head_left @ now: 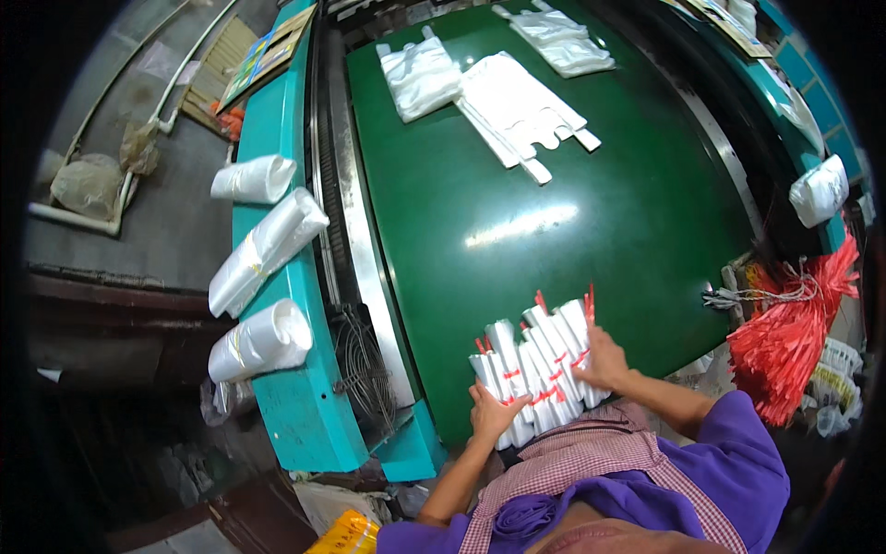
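Observation:
Several white plastic bags rolled into slim bundles point(540, 374) and tied with red strips lie side by side at the near edge of the green belt table point(646, 212). My left hand point(494, 413) grips the group at its left side, thumb over the rolls. On the opposite side, my right hand point(604, 358) is closed round the outermost rolls. Between them the bundles stand packed together at slightly uneven heights. Parts of the fingers are hidden behind the rolls.
Flat stacks of white plastic carrier bags point(517, 102) lie at the far end. Large clear plastic rolls point(263, 249) rest on the teal side frame point(305, 397) at left. A bunch of red strips point(784, 337) hangs at right. A coiled wire guard point(365, 360) sits near the left corner.

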The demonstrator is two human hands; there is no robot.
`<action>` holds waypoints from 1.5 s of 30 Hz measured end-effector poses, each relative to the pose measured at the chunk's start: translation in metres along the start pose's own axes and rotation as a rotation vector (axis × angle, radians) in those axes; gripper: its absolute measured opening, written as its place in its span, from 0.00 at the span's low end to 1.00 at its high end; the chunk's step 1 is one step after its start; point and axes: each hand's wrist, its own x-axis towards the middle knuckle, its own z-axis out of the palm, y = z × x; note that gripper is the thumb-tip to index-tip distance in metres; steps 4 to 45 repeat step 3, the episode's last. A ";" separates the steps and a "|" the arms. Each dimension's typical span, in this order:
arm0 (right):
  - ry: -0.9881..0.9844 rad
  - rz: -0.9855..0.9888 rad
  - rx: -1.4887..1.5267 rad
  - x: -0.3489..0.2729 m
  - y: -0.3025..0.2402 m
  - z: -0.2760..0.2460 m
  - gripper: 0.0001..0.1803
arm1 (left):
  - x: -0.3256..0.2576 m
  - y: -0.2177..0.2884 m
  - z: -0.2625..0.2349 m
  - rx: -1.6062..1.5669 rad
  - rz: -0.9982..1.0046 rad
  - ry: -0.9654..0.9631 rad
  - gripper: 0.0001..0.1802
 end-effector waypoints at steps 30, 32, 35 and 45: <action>0.044 0.006 0.069 0.000 -0.012 0.021 0.57 | 0.009 0.004 0.003 -0.031 0.011 0.003 0.68; 0.044 0.006 0.069 0.000 -0.012 0.021 0.57 | 0.009 0.004 0.003 -0.031 0.011 0.003 0.68; 0.044 0.006 0.069 0.000 -0.012 0.021 0.57 | 0.009 0.004 0.003 -0.031 0.011 0.003 0.68; 0.044 0.006 0.069 0.000 -0.012 0.021 0.57 | 0.009 0.004 0.003 -0.031 0.011 0.003 0.68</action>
